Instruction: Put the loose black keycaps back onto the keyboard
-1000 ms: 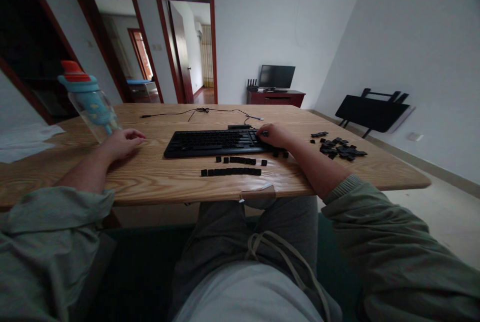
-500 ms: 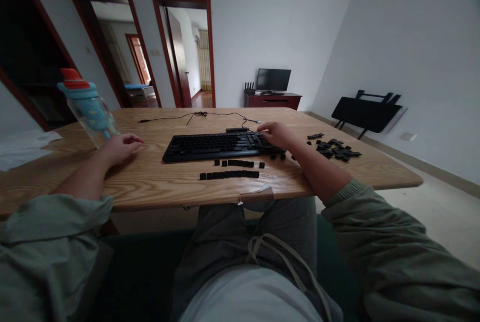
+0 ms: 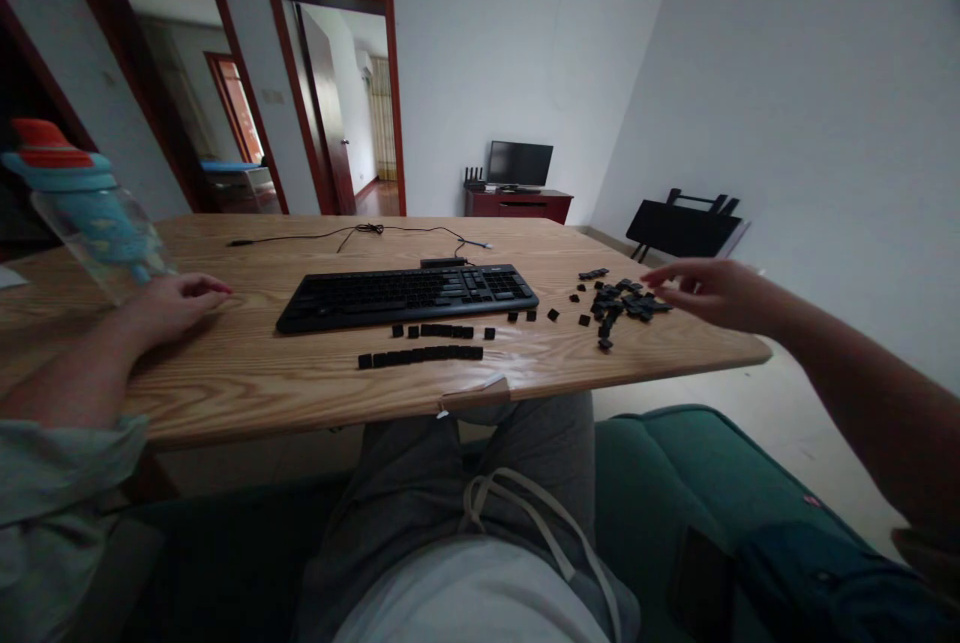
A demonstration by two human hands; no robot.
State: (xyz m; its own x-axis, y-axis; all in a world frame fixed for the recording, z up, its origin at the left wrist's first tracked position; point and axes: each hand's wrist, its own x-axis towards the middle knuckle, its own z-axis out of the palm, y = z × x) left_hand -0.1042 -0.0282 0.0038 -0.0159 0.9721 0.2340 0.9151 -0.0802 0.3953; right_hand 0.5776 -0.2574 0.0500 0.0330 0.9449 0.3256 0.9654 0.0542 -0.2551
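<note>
A black keyboard (image 3: 405, 301) lies flat on the wooden table (image 3: 255, 383). In front of it, black keycaps stand in two short rows, a nearer row (image 3: 427, 355) and a farther row (image 3: 446, 331). Loose keycaps form a pile (image 3: 630, 303) to the right of the keyboard, and a few single ones lie between. My right hand (image 3: 705, 291) hovers at the pile's right side, fingers stretched out and nothing visible in them. Left of the keyboard, my left hand (image 3: 176, 305) rests on the table beside a bottle, its fingers loosely extended and holding nothing.
A clear bottle (image 3: 97, 223) with a blue and red lid stands at the far left. A thin black cable (image 3: 367, 229) lies behind the keyboard. A strip of brown tape (image 3: 476, 395) is on the table's front edge. A green seat (image 3: 675, 463) is below.
My right hand has left the keyboard's right end and moved right to the keycap pile. My left hand stays on the table. The view has turned right.
</note>
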